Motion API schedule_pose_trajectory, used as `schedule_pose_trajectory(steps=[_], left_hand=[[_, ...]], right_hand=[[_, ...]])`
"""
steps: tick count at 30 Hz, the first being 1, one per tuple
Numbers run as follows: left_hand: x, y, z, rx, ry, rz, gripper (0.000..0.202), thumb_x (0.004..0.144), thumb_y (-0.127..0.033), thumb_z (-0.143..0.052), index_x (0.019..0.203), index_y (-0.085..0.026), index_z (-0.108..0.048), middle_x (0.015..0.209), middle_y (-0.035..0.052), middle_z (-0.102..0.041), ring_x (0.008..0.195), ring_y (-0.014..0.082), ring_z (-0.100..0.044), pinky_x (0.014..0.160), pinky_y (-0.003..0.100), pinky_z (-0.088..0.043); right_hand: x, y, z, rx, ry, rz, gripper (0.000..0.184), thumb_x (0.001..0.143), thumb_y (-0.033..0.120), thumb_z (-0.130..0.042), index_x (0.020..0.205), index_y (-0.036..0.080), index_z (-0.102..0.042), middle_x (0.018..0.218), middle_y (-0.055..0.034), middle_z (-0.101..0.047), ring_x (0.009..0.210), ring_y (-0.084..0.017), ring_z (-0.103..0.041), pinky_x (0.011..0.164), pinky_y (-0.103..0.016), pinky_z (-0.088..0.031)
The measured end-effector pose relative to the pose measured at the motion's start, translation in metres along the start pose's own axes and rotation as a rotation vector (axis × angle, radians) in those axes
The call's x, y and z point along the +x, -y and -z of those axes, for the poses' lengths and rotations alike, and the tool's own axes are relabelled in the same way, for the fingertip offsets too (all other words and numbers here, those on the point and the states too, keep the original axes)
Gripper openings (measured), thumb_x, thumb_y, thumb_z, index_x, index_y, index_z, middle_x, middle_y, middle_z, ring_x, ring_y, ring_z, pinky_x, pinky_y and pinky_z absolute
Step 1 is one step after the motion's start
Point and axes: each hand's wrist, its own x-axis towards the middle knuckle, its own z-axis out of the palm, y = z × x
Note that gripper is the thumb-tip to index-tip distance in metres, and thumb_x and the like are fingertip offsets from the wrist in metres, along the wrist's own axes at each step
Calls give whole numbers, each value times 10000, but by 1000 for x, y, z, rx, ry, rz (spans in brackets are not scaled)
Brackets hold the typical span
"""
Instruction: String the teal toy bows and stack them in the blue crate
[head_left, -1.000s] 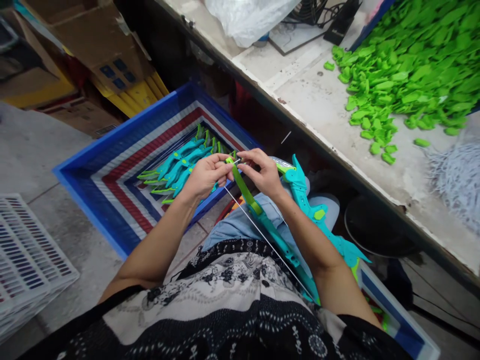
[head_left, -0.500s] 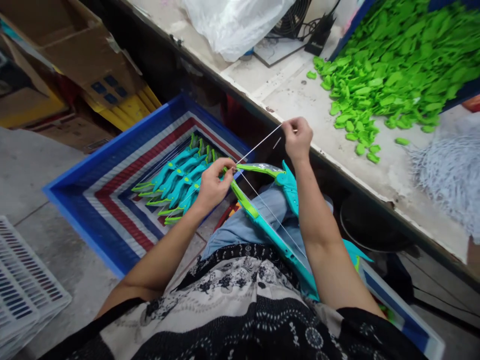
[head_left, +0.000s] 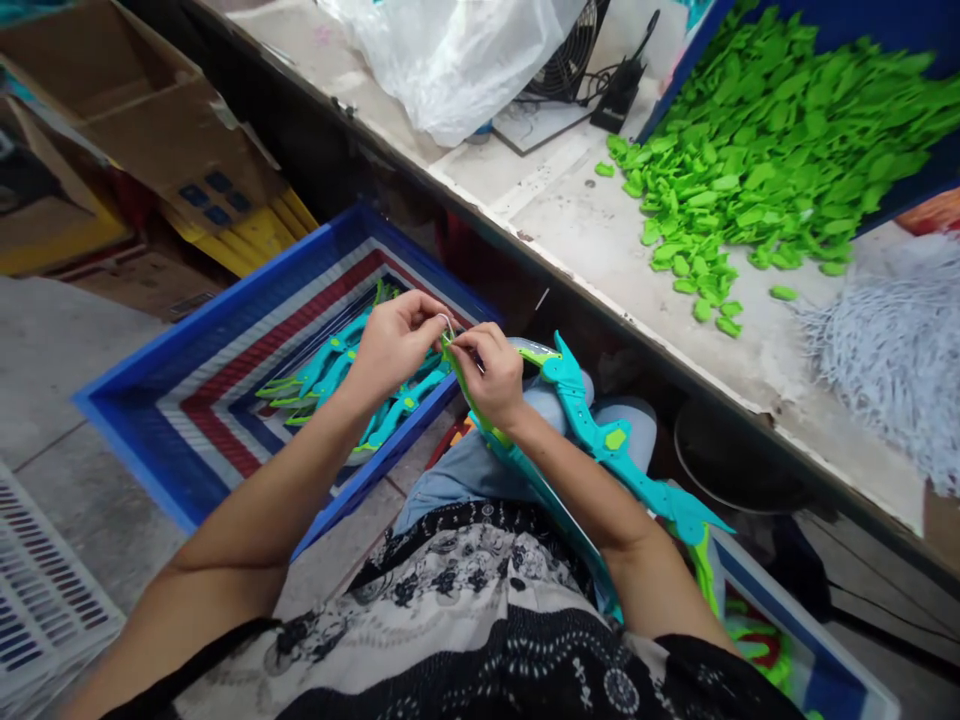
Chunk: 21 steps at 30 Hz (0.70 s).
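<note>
A turquoise and lime-green toy bow [head_left: 581,405] lies across my lap, one tip raised between my hands. My left hand [head_left: 401,340] is closed in a pinch on the white string [head_left: 448,322], which makes a small loop by the bow's tip. Right beside it, my right hand [head_left: 491,372] is closed too, its fingertips on the string at that tip. The fingers hide most of the tip and the exact grip. Beyond my left hand, several similar bows [head_left: 330,355] lie in a blue crate [head_left: 142,440] with a striped lining.
A worktable [head_left: 480,190] runs along the far side, bearing a heap of green plastic pieces [head_left: 780,160], a bundle of white strings [head_left: 892,350] and a plastic bag [head_left: 457,60]. Cardboard boxes [head_left: 150,110] stand at upper left, a white basket [head_left: 52,580] at lower left. Another bin [head_left: 817,640] sits at lower right.
My right hand has come down and left from the table edge to the bow's tip, beside my left hand. The string it held taut is now a small loop.
</note>
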Motion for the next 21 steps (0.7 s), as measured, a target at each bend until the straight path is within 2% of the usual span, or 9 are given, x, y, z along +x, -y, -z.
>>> schedule_pose_trajectory(steps=[4, 7, 10, 14, 18, 21], left_hand=[[-6, 1, -5, -284, 0, 164, 148, 653, -208, -691, 736, -139, -589, 610, 10, -620, 462, 105, -557, 359, 175, -362], [-6, 7, -6, -369, 42, 238, 203, 641, -239, -731, 754, -129, -602, 584, -5, -606, 483, 104, -583, 432, 192, -468], [-6, 11, -2, -337, 98, 233, 255, 630, -294, -770, 768, -121, -644, 614, 12, -633, 532, 109, -612, 524, 220, -530], [-8, 10, 2, -300, 151, 230, 287, 593, -330, -804, 743, -119, -680, 598, 24, -641, 515, 111, -602, 530, 230, -530], [-11, 7, -3, -309, 116, 208, 280, 563, -314, -816, 684, -119, -654, 547, 12, -614, 474, 97, -570, 492, 211, -497], [-13, 6, -9, -300, 54, 185, 255, 590, -301, -789, 681, -122, -631, 528, 5, -603, 464, 97, -562, 486, 216, -496]], right_hand=[[8, 6, 1, 89, -96, -76, 127, 891, 283, -553, 795, 207, -589, 804, -19, -560, 736, -122, -532, 634, -258, -454], [11, 12, 3, 134, -109, -140, 139, 872, 292, -577, 760, 210, -586, 783, -9, -556, 737, -122, -529, 633, -262, -452], [14, 13, 5, 176, -103, -166, 141, 881, 278, -557, 764, 203, -582, 796, -7, -559, 760, -118, -541, 646, -255, -452], [16, 9, 5, 173, -72, -130, 148, 907, 275, -514, 801, 201, -585, 827, -16, -561, 781, -118, -552, 675, -253, -462], [17, 6, 4, 244, -36, -144, 164, 916, 291, -497, 829, 203, -605, 854, -22, -567, 816, -127, -559, 743, -270, -473], [17, 6, 5, 320, 17, -191, 189, 919, 306, -487, 857, 203, -633, 872, -27, -584, 831, -131, -575, 780, -281, -486]])
